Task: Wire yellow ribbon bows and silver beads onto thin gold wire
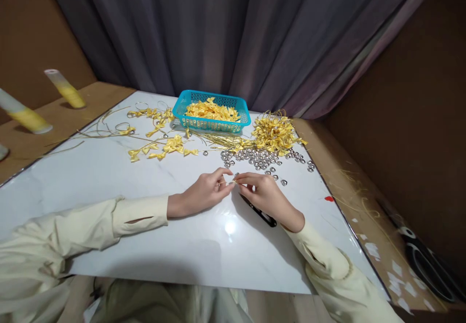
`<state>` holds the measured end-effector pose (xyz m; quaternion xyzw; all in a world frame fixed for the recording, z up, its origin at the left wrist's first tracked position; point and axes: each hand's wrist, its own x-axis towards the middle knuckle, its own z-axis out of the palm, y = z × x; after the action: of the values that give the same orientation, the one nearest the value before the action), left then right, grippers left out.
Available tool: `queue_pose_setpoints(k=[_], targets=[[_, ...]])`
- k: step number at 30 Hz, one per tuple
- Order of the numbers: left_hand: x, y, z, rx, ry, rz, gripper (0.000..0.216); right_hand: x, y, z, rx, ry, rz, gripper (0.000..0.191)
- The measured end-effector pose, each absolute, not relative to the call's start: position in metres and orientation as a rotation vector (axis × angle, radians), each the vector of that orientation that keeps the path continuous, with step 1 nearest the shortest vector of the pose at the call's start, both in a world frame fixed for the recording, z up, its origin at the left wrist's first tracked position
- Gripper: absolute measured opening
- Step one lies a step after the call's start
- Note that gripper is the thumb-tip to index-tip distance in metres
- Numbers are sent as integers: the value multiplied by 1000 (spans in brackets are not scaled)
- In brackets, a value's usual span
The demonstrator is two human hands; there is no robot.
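Fingers of the right hand (265, 192) pinch a thin strand (233, 182) at their tips; whether the left hand (206, 193) grips it cannot be told. Silver beads (259, 160) lie just beyond. Light, even tension should help.

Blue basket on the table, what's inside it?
A heap of yellow bows sits inside the blue basket. Anything beneath the heap is covered and can't be seen.

Pale cream long sleeves (85, 221), loose and wrinkled, with plain slit cuffs (151, 210); bare fingers (250, 175).
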<state>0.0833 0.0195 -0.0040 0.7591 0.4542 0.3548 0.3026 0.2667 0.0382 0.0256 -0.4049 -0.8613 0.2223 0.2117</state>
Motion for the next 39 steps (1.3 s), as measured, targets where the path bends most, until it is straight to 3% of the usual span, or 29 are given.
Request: queue_pose_setpoints(k=[7,15,30,39], targets=[[78,22,-22,2751,1104,1009,33,264,36,26,-1125,-2306,750,25],[74,23,-22,3175,1077,947,31,263,37,26,-1160,-2284,793,26],[74,23,-29,3373,1054,823,29,259,38,27,-1311,-2141,1045,24],[78,23,-26,3112,1157,839,23,260,41,25,-1395,-2186,905,18]])
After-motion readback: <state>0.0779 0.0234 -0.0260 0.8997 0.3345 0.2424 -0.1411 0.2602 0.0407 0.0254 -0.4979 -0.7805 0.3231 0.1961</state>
